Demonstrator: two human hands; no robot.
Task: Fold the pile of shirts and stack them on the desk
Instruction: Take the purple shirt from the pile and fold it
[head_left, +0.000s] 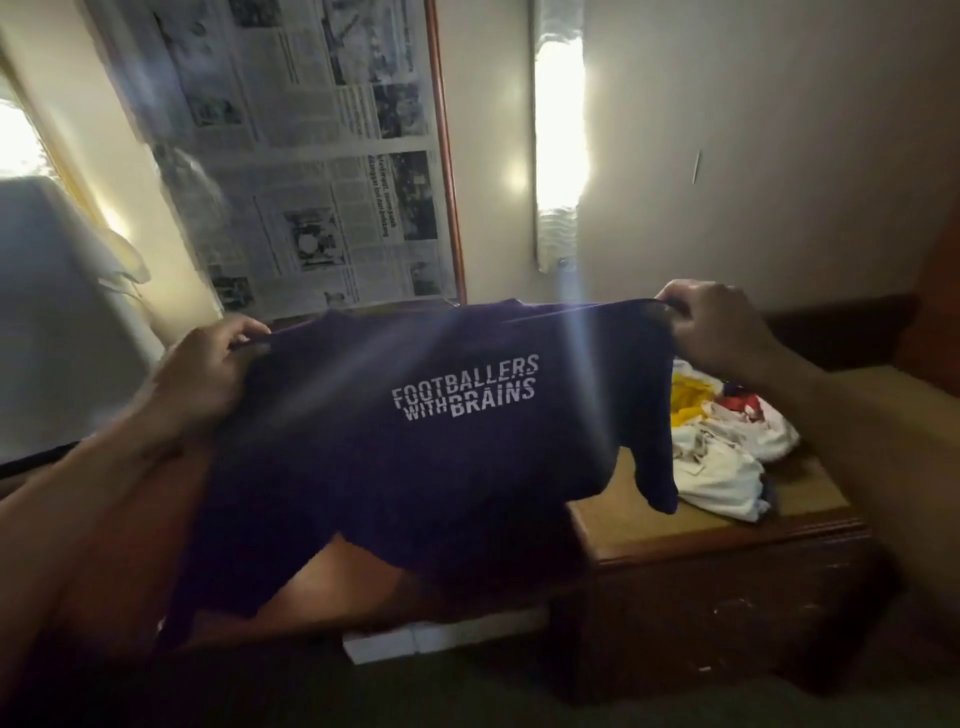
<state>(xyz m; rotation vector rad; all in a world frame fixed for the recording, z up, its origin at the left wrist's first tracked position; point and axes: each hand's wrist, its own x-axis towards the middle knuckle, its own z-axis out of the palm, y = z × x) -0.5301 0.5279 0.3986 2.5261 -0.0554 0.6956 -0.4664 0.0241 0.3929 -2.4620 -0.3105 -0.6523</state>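
Above the desk's (727, 530) near edge I hold the shirt (415, 457) stretched, left hand (208, 364) and right hand (711, 327) each pinching a shoulder, nothing visibly folded yet, the pile (727, 441) waiting at its right side.

Deep purple shirt (415, 467) up front, pale grey-white block lettering across it in 2 lines. Now the pile of shirts (727, 457): mostly white, with yellow, red and blue showing. The desk (649, 519) dark brown wood, tan top. The newspaper (311, 156) black-and-white print.
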